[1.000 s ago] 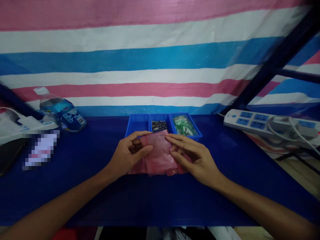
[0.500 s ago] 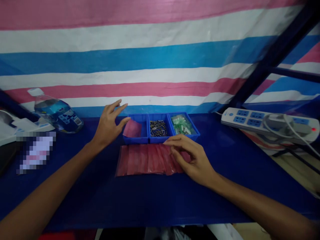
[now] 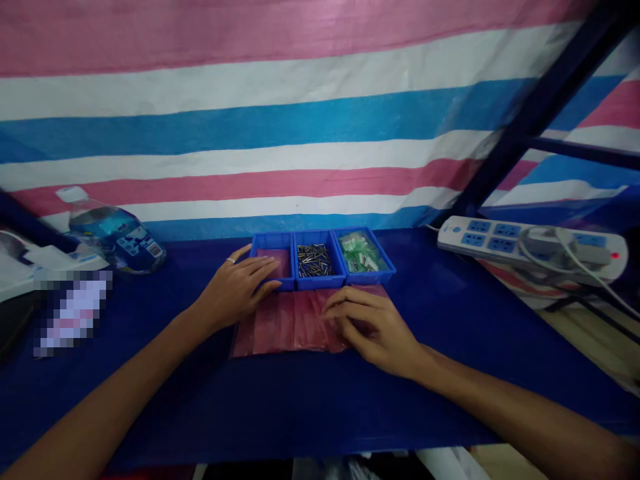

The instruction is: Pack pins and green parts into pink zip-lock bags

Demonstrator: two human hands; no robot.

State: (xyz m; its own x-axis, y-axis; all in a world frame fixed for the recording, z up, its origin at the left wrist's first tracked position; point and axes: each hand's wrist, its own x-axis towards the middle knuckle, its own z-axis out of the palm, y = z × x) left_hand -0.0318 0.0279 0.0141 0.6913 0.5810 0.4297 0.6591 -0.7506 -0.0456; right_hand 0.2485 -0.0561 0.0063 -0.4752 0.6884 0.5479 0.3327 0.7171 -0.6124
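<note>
The left hand (image 3: 233,290) is open, its fingers spread and reaching over the near side of the left blue bin (image 3: 273,241). The fingertips are at a pink bag (image 3: 282,268) lying inside that bin; whether they press on it, I cannot tell. A ring (image 3: 231,260) sits on 1 finger. The right hand (image 3: 380,323) is loosely curled over the right part of a row of pink bags (image 3: 283,327), and I cannot tell whether its fingers pinch a bag. The row lies flat on the dark blue table (image 3: 280,407), the bags overlapping side by side, just in front of the 3 bins.

The middle bin (image 3: 313,238) holds a heap of small metal pieces (image 3: 316,261). The right bin (image 3: 386,272) holds green and white items (image 3: 361,252) in clear plastic.

Farther out, a bottle (image 3: 125,237) with a white cap leans at the left, near some white plugs (image 3: 47,257). At the right is a white power strip (image 3: 493,243) with blue sockets, a cord and a red light. Behind everything hangs a sheet (image 3: 250,127) with pink, white and blue stripes.
</note>
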